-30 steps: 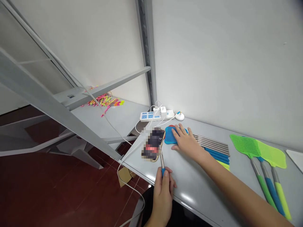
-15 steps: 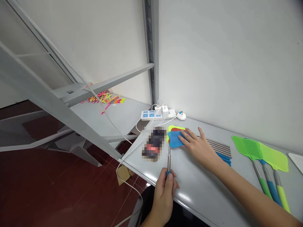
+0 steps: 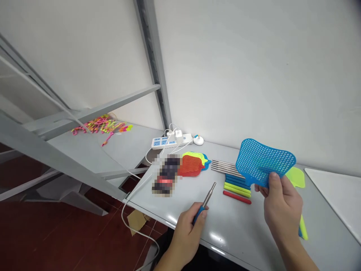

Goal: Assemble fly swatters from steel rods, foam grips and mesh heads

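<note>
Head camera: the left hand [image 3: 187, 233] is clenching the blue grip [image 3: 198, 214] of a slim metal rod [image 3: 209, 195], whose bare tip is pointing up and to the right over the grey table [image 3: 231, 224]. The right hand [image 3: 283, 199] is pinching a blue mesh swatter head [image 3: 262, 160] by its lower right corner, thumb pressing on the front — its short tab is facing down and to the left, well apart from the rod's tip. Beyond and between the hands, more metal rods [image 3: 224, 166] are lying side by side, while blue handles [image 3: 237, 181], yellow handles [image 3: 237, 189] and a red handle [image 3: 237, 197] are lying in a row nearer the person. A red swatter head [image 3: 191, 165] is overlapping a yellow swatter head [image 3: 200, 155], just beside a blurred phone [image 3: 166, 175]. Behind the right hand, a yellow-green swatter [image 3: 297, 177] is partly showing — and a white power strip [image 3: 186, 139] is sitting near the wall [image 3: 254, 94].
</note>
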`<move>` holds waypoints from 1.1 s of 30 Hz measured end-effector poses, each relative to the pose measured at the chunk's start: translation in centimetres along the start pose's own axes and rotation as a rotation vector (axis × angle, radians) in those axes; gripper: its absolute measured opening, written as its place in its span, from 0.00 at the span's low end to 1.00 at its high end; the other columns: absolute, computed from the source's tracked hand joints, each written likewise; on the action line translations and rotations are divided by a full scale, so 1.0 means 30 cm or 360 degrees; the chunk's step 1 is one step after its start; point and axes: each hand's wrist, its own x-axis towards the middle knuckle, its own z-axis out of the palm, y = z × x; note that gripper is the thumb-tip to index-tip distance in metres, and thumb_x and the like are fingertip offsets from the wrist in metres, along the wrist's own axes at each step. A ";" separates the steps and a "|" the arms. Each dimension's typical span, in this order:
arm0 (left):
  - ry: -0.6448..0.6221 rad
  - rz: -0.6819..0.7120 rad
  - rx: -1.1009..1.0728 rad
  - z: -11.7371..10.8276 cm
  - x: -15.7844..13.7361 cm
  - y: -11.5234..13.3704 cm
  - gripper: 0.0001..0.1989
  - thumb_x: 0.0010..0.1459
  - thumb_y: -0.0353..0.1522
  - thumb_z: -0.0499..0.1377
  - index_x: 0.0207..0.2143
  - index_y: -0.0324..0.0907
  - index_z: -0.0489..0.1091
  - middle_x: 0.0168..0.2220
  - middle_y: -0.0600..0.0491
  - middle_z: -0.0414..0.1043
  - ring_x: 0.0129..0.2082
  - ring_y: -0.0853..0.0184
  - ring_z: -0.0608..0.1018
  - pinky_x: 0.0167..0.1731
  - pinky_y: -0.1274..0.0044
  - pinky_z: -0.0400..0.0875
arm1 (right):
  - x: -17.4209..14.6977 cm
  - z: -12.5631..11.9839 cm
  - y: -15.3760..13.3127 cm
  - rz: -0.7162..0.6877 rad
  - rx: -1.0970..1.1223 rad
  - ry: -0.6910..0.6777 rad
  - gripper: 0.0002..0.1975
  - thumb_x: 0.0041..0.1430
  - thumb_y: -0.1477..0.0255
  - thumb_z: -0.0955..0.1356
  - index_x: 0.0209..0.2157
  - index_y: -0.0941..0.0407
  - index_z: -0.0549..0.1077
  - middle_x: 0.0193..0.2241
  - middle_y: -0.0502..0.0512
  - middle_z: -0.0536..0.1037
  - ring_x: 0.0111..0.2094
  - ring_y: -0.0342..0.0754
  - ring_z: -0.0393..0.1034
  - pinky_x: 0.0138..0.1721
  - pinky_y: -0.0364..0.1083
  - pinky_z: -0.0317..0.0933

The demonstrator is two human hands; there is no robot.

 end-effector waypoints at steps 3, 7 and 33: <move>-0.0135 0.0085 0.0134 0.038 0.046 0.027 0.18 0.68 0.43 0.49 0.47 0.45 0.72 0.32 0.54 0.72 0.31 0.65 0.69 0.34 0.77 0.62 | -0.043 -0.015 -0.002 0.0402 0.0472 0.0147 0.09 0.62 0.63 0.68 0.34 0.53 0.68 0.21 0.44 0.65 0.21 0.42 0.59 0.28 0.46 0.63; -0.0335 0.0216 0.0305 0.084 0.092 0.036 0.18 0.68 0.43 0.48 0.48 0.44 0.72 0.33 0.53 0.73 0.33 0.64 0.72 0.36 0.76 0.64 | -0.071 -0.051 -0.001 0.0533 0.0516 0.0199 0.13 0.53 0.66 0.74 0.33 0.55 0.68 0.20 0.45 0.70 0.18 0.42 0.62 0.25 0.47 0.63; -0.0482 0.0354 0.0774 0.078 0.065 0.044 0.18 0.68 0.42 0.49 0.52 0.49 0.73 0.36 0.53 0.78 0.36 0.64 0.77 0.39 0.74 0.71 | -0.124 -0.229 0.025 0.0548 0.0379 -0.0725 0.20 0.70 0.62 0.59 0.26 0.55 0.68 0.18 0.50 0.71 0.22 0.45 0.65 0.31 0.47 0.58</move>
